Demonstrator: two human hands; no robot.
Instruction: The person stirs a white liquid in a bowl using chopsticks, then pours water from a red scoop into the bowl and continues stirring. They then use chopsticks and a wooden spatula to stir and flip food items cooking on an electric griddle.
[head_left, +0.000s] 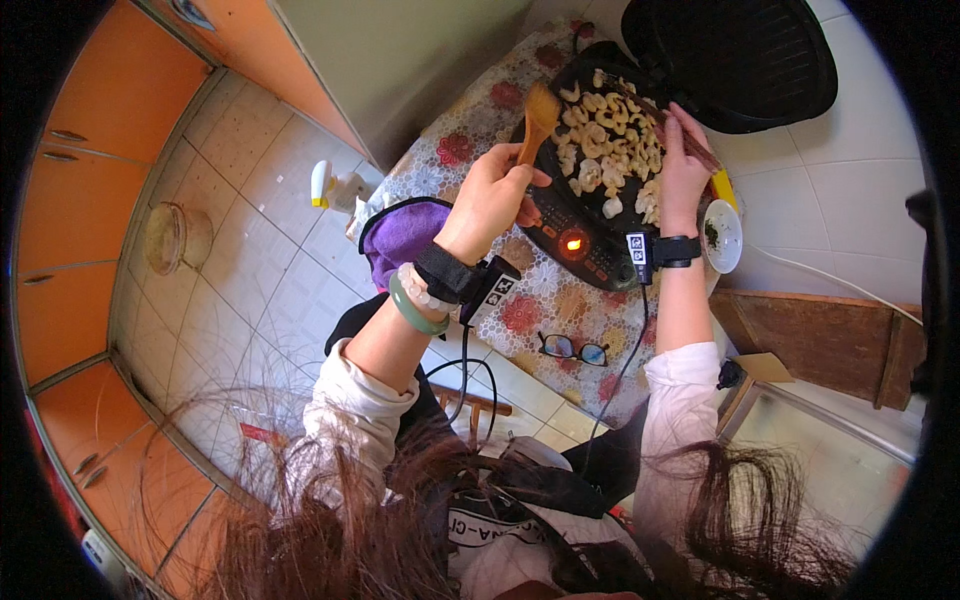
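Observation:
My left hand (495, 187) grips the handle of a wooden spatula (541, 116), its broad head raised at the left rim of an electric griddle (626, 223). Peeled shrimp (600, 124), pale and curled, spread over the black cooking plate. In my right hand (682, 176) are dark wooden chopsticks (651, 112), which slant over the shrimp at the plate's right side; their tips are hard to make out. An orange light (574, 244) glows on the control panel. The griddle's ribbed black lid (731, 67) stands raised behind it.
A white bowl (732, 261) with chopped green herbs sits beside my right wrist. Eyeglasses (574, 350) lie on the flowered tablecloth (521, 311). Left of my left hand are a purple cloth (401, 236) and a spray bottle (324, 184). Cables hang from both wrist devices.

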